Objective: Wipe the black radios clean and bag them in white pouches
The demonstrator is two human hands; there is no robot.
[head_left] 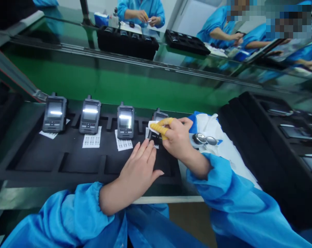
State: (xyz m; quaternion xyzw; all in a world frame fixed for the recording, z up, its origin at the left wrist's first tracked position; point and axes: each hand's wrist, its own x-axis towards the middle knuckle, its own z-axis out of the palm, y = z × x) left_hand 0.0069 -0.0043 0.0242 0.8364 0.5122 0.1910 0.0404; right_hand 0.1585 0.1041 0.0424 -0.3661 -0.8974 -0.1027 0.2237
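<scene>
My right hand, with yellow covers on two fingers, pinches a small white wipe against the rightmost handheld radio. That radio is largely hidden by the hand. My left hand lies with its fingers stretched out, the tips at the radio's lower left edge. To the left, three similar grey radios with screens stand in a row: the nearest one, a middle one and a far left one. Printed label sheets lie under them in the black foam tray.
Right of the tray are a small round metal container with its lid up, and white wipes in a blue pack. Stacked black foam trays with devices stand farther right. Across the glass shelf, people in blue work.
</scene>
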